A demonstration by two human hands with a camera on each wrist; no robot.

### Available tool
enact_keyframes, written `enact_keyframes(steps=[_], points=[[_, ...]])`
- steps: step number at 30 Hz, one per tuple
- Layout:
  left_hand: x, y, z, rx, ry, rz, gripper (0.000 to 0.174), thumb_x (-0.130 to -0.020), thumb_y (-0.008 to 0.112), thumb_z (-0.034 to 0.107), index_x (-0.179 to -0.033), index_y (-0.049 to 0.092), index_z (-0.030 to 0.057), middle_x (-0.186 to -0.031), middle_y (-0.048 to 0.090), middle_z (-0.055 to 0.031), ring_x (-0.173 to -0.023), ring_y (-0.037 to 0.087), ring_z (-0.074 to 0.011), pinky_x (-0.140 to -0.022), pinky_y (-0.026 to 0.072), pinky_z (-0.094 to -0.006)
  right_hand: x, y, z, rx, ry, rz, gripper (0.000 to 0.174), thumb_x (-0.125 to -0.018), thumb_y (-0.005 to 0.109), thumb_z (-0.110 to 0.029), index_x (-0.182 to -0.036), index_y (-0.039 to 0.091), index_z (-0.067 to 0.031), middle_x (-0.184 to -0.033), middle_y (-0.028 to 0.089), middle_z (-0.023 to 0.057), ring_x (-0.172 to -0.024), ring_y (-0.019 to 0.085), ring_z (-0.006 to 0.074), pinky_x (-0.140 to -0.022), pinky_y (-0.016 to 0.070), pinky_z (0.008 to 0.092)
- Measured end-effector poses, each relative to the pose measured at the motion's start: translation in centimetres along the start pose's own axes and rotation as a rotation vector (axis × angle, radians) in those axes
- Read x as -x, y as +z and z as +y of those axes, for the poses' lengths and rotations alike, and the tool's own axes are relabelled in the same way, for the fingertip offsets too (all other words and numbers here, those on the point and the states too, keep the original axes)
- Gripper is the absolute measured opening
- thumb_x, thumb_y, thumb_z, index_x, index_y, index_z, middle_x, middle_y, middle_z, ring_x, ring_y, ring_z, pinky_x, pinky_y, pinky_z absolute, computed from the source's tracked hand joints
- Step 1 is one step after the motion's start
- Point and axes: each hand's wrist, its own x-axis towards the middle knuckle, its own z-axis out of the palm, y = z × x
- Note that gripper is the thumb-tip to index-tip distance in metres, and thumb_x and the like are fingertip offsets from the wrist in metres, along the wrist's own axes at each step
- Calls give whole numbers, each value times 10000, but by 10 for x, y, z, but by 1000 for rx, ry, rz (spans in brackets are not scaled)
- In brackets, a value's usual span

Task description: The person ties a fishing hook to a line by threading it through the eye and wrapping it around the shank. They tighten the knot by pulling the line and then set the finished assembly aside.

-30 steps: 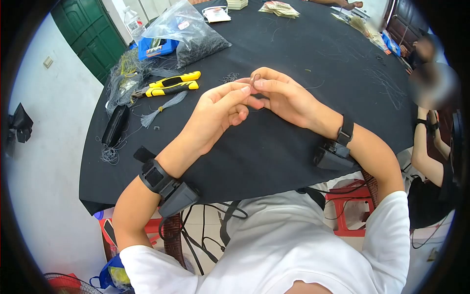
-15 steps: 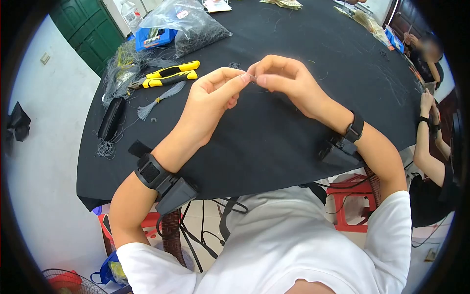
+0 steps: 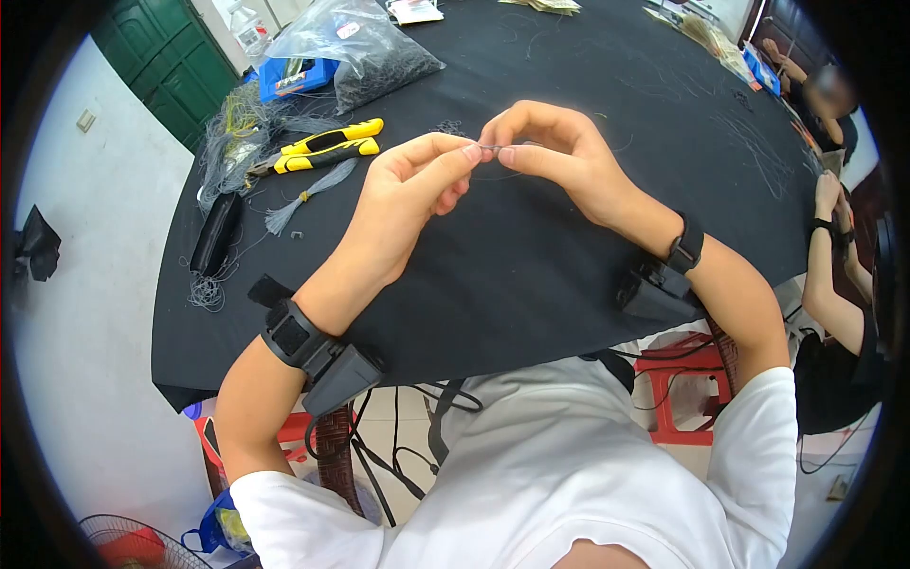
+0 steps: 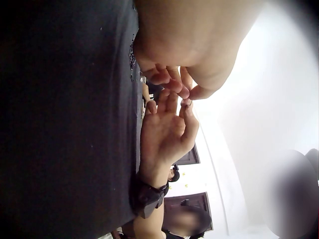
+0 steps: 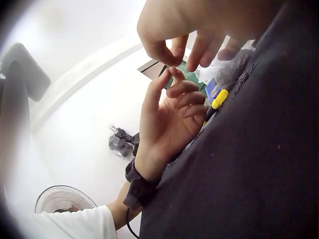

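Between the fingertips of both hands, above the black-covered table, is a small, thin, dark strand-like piece (image 3: 489, 148). My left hand (image 3: 403, 199) pinches one end between thumb and forefinger, its other fingers curled beneath. From the opposite side, my right hand (image 3: 573, 169) pinches the other end, thumb and forefinger forming a rounded arch. The two sets of fingertips nearly meet. In the right wrist view the left hand (image 5: 167, 117) has its palm toward the camera. The left wrist view shows the right hand (image 4: 167, 132), with the piece mostly hidden by fingertips.
Yellow-and-black pliers (image 3: 327, 147), a tied bundle of grey line (image 3: 308, 196) and a black cylindrical item (image 3: 216, 234) lie at left. Behind them are tangled line (image 3: 227, 142), a blue box (image 3: 294, 78) and a plastic bag of dark bits (image 3: 384, 76). Another person (image 3: 834, 313) sits at right.
A small dark loop showed at the fingertips earlier; now the piece spans thinly between them. The left fingers have drawn in, and both hands appear slightly higher in the view.
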Motion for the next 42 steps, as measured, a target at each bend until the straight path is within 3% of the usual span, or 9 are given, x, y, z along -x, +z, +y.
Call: enact_keyframes(steps=[15, 19, 24, 27, 34, 37, 42], points=[[-1, 0, 1, -41, 13, 1, 154, -854, 602, 192, -915, 649, 58, -707, 540, 51, -629, 443, -12, -560, 330, -164, -1, 0, -1, -31, -32, 11, 80, -808, 557, -84, -850, 580, -20, -927, 588, 64, -894, 556, 138, -835, 431, 284], [1, 4, 4, -83, -2, -1, 193, -872, 561, 205, -942, 618, 34, -694, 456, 57, -635, 402, -15, -583, 322, -166, -1, -1, 3, -27, -85, 22, 94, -825, 577, -104, -851, 596, -16, -867, 609, 31, -862, 560, 91, -768, 430, 231], [1, 3, 4, -90, -12, 12, 194, -873, 560, 206, -941, 619, 35, -692, 462, 58, -631, 405, -11, -577, 322, -164, -2, -1, 6, 14, -87, 32, 102, -811, 584, -99, -866, 600, -14, -862, 603, 22, -829, 547, 66, -679, 422, 200], [0, 0, 1, -56, -10, 11, 169, -861, 586, 197, -918, 642, 48, -697, 513, 53, -623, 429, -9, -566, 327, -162, -1, -2, 1, 23, -15, 12, 55, -795, 564, -47, -847, 562, -27, -922, 575, 57, -898, 545, 136, -820, 424, 281], [-1, -1, 0, -41, 3, 1, 161, -855, 600, 189, -899, 652, 43, -671, 518, 52, -589, 400, -17, -546, 309, -176, -1, -3, 4, 8, 22, 36, 59, -805, 565, -30, -863, 565, -19, -928, 572, 46, -893, 541, 120, -786, 428, 256], [1, 4, 4, -67, 5, 8, 191, -875, 551, 190, -925, 612, 16, -623, 394, 58, -590, 352, -31, -552, 273, -194, 0, -3, 5, 20, 33, 37, 62, -811, 570, -30, -872, 568, -17, -931, 572, 38, -882, 540, 103, -758, 431, 239], [0, 2, 2, -75, -5, 19, 177, -873, 561, 180, -927, 617, 21, -622, 404, 61, -585, 351, -30, -549, 269, -194, 0, -1, 2, 54, -14, 37, 65, -817, 568, -22, -881, 570, -15, -926, 576, 32, -865, 542, 86, -717, 432, 214]])
